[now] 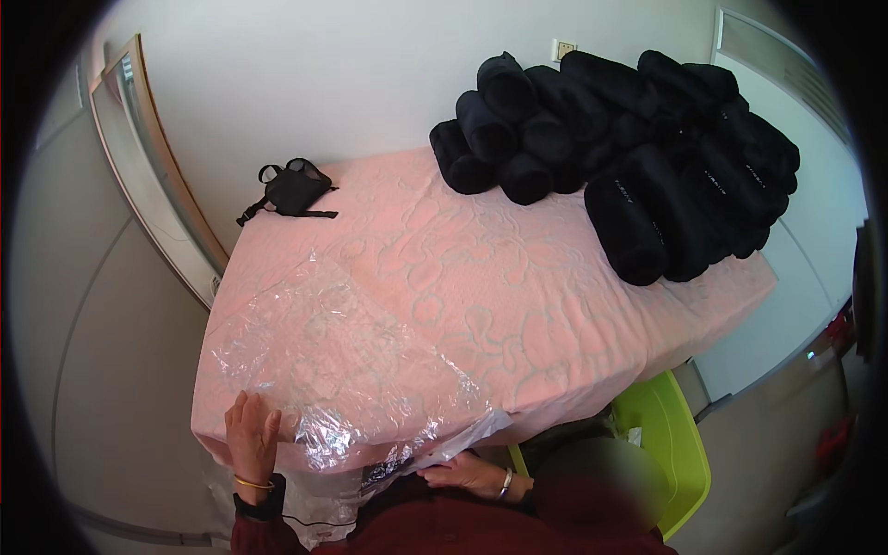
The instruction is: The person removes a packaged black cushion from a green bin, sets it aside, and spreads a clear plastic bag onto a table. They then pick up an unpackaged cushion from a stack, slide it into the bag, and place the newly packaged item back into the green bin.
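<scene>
A large clear plastic bag or sheet [347, 361], crinkled and shiny, lies spread over the near left part of a pink patterned cover [518, 277] and hangs over its front edge. My left hand [250, 437] rests on the plastic at the near left corner, fingers stretched out and open. Close to my body, my right hand [470, 475] is at the plastic's near edge, its fingers closed together there; the fingertips are partly hidden. Something dark [384, 474] shows through the plastic beside it.
Many black, padded cylindrical rolls [629, 222] are piled at the far right of the bed-like surface. A small black mesh bag with straps [298, 190] lies at the far left. Below the right front edge stands a lime-green bin [689, 462]. A framed mirror [153, 166] leans at left.
</scene>
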Demonstrator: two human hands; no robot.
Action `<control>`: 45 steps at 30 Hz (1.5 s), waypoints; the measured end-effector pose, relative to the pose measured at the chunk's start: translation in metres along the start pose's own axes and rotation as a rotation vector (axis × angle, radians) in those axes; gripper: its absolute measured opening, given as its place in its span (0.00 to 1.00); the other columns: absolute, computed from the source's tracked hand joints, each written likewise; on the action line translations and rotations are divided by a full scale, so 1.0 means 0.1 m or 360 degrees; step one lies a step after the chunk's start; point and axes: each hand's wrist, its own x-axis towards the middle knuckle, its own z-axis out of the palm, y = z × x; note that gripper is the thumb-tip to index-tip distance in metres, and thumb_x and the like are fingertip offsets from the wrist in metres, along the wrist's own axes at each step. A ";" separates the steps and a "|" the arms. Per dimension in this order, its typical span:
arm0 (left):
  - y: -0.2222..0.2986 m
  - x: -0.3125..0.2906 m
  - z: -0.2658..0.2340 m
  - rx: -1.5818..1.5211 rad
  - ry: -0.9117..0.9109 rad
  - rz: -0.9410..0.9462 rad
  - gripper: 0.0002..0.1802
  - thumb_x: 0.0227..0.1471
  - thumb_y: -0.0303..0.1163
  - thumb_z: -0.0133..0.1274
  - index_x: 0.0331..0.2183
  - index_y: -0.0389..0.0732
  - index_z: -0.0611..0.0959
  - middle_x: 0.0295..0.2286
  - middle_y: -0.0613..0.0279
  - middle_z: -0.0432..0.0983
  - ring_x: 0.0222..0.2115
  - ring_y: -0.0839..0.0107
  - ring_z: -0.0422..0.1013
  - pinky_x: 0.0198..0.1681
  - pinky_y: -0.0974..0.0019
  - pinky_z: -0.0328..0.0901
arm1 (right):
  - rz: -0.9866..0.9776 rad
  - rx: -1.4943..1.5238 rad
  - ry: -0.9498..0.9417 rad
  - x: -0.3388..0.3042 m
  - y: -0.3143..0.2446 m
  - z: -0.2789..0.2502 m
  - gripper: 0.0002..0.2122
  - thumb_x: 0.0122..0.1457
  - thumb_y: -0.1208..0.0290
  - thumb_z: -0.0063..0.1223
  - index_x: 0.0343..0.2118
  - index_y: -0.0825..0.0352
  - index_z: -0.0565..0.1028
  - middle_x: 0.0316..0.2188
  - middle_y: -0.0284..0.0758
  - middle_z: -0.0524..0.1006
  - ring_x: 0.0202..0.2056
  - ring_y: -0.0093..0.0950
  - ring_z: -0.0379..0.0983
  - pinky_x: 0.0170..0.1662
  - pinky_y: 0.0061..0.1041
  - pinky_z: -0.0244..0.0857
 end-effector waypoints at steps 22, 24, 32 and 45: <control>0.78 -0.02 -0.01 0.0072 -0.0185 0.0581 0.33 0.40 0.44 0.68 0.47 0.39 0.78 0.50 0.49 0.72 0.48 0.52 0.68 0.56 0.46 0.56 | -0.1079 -0.1159 0.1262 -0.78 -1.57 -0.42 0.22 0.59 0.70 0.55 0.56 0.69 0.67 0.45 0.43 0.77 0.41 0.31 0.76 0.42 0.28 0.70; 0.84 -0.01 0.02 0.0033 -0.0230 0.0594 0.34 0.39 0.43 0.68 0.48 0.39 0.77 0.52 0.48 0.70 0.50 0.51 0.67 0.57 0.45 0.56 | -0.1124 -0.1774 0.1231 -0.83 -1.39 -0.15 0.27 0.57 0.68 0.59 0.58 0.69 0.65 0.50 0.46 0.75 0.49 0.35 0.74 0.49 0.34 0.69; 1.96 -0.02 0.54 -0.0525 -0.0506 0.1061 0.48 0.50 0.55 0.59 0.60 0.29 0.65 0.61 0.41 0.59 0.63 0.45 0.56 0.65 0.44 0.49 | -0.1122 -0.2947 0.0618 -0.38 -1.24 0.04 0.32 0.52 0.66 0.60 0.59 0.75 0.64 0.63 0.51 0.61 0.67 0.45 0.53 0.67 0.47 0.46; 0.26 0.30 0.11 0.0138 -0.0499 0.0652 0.55 0.54 0.69 0.43 0.61 0.26 0.60 0.62 0.36 0.54 0.64 0.42 0.51 0.67 0.47 0.45 | -0.1130 -0.3167 0.0550 -0.45 -1.32 -0.13 0.22 0.58 0.81 0.43 0.58 0.75 0.66 0.61 0.48 0.65 0.63 0.42 0.61 0.66 0.41 0.52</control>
